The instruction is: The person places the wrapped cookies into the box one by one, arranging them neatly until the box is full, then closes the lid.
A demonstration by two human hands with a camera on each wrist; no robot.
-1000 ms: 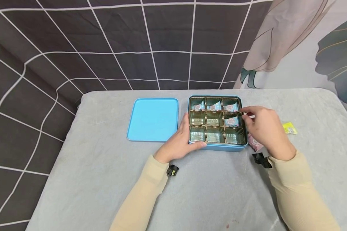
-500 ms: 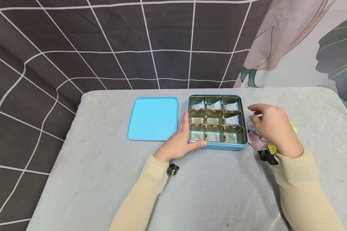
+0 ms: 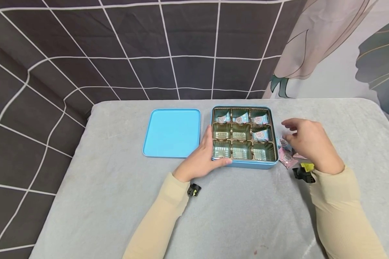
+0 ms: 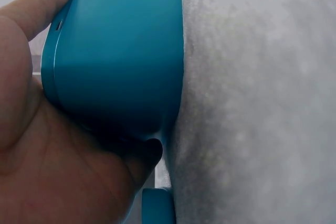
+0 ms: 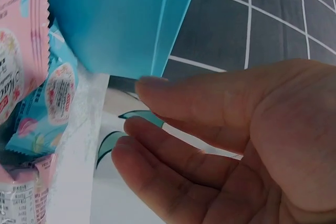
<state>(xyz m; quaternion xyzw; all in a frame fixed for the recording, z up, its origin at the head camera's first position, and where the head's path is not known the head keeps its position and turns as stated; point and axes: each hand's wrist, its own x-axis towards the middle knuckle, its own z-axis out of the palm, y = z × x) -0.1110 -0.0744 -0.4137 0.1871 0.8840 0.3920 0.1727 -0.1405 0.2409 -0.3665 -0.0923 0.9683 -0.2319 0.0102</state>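
My left hand [image 3: 199, 160] holds the near left corner of a blue box [image 3: 253, 165], fingers along its left side and thumb at its front rim. Inside is a gold divided tray [image 3: 231, 141]. Blue-wrapped candies sit in all three back compartments, and another blue candy [image 3: 260, 135] in the middle row's right one. My right hand [image 3: 312, 145] hovers just right of the box with fingers loosely bent; the right wrist view shows nothing between thumb and fingers. Beneath and beside it lie a pink-wrapped candy [image 5: 21, 51] and a blue-wrapped candy [image 5: 59, 90], against the box's right side.
A flat blue lid [image 3: 171, 133] lies left of the box on the grey cloth-covered table [image 3: 116, 201]. Something yellow-wrapped [image 3: 307, 166] shows partly under the right wrist. A dark curtain with white grid lines [image 3: 191, 32] hangs behind the table.
My right hand has drawn back from the box's right rim, moving right over the loose candies. The left hand and box stay put.
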